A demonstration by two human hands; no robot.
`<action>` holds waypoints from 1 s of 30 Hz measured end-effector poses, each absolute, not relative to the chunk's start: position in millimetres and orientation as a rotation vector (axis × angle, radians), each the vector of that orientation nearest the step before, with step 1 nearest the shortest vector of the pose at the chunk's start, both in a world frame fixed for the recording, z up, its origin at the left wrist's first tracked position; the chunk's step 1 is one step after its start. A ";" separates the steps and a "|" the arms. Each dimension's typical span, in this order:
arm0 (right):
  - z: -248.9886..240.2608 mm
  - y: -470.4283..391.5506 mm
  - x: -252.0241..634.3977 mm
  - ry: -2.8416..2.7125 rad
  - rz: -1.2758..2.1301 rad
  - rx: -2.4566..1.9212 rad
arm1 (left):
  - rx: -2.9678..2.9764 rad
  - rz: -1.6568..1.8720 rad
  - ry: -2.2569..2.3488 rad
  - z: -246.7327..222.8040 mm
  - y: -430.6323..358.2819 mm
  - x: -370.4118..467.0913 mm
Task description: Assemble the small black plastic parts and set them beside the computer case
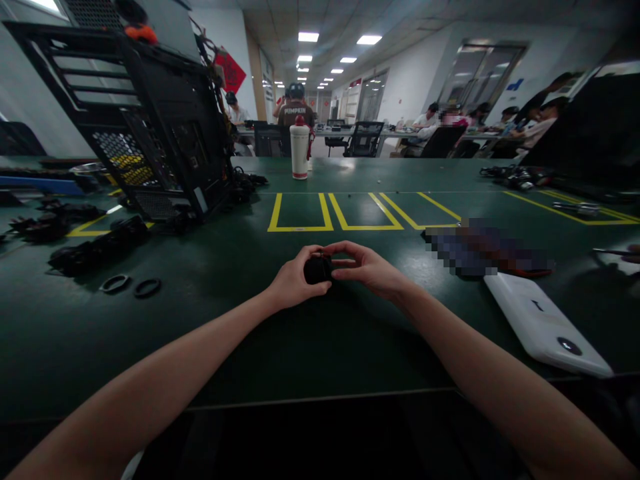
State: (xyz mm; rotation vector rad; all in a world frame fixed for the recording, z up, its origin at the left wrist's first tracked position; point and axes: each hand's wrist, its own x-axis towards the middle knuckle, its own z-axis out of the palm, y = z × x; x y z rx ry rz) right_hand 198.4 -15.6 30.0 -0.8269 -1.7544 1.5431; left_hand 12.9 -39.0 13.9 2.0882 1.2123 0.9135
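Between both hands is a small black rounded part [317, 269], just above or on the green table; its exact kind does not show. My left hand [295, 279] wraps its fingers and thumb around the left side. From the right, my right hand [367, 268] pinches the same part with thumb and fingertips. On the table to the left lie two thin rings, a greyish one [115, 285] and a black one [147, 288]. Behind them runs a row of black cylindrical parts [103, 245].
A black computer case [165, 127] stands at the left with cables around it. Farther back is a white cup [299, 152]. Yellow tape outlines [300, 229] mark the green table [320, 360]. A white device [545, 323] lies at right. Several people sit in the background.
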 end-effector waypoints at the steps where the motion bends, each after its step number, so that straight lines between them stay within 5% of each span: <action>1: 30.6 -15.8 198.5 -1.762 1.542 -0.823 | 2.091 0.916 1.213 13.5 -38.8 13.1; 30: 28.1 -14.8 198.2 -1.786 1.435 -0.872 | 2.060 0.959 1.184 10.1 -37.1 12.7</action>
